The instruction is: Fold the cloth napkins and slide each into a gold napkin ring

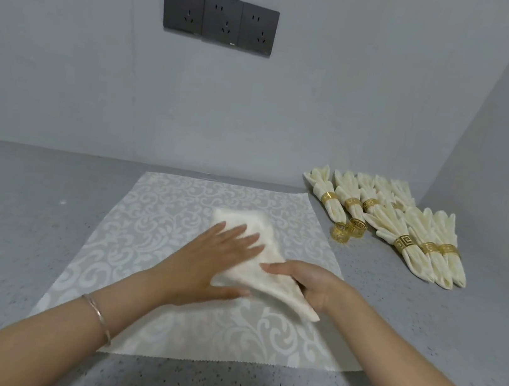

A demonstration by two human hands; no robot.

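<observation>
A cream cloth napkin (270, 254), folded into a long tapering shape, lies on a patterned white mat (158, 211). My left hand (213, 259) lies flat on its left half with the fingers spread. My right hand (305, 283) holds the napkin's lower right part, fingers over the top fold. Two loose gold napkin rings (350, 230) stand on the counter to the right of the mat. Behind and beside them lie several folded napkins in gold rings (406, 228).
The grey speckled counter (13, 206) runs to a grey wall at the back and a side wall on the right. Three dark wall sockets (219, 19) sit above the mat. The counter's front edge is near the bottom right.
</observation>
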